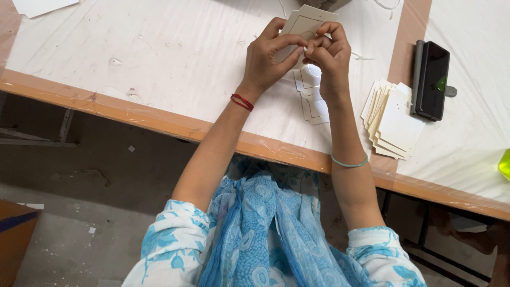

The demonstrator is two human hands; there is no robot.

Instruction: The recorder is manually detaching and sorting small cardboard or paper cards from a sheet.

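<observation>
My left hand [268, 58] and my right hand [330, 56] meet over the white table [170, 58], both pinching a cream card tag [302, 22] held up between the fingertips. A red thread band circles my left wrist and a teal bangle my right forearm. Just below my hands a short row of white tags [313, 98] lies flat on the table. A fanned stack of cream tags [390, 119] sits to the right of my right wrist.
A black phone [431, 79] lies at the right beside the tag stack. The table's orange taped edge [159, 119] runs across the view. A yellow-green object [504, 163] shows at the far right. White paper [40, 6] lies at the top left.
</observation>
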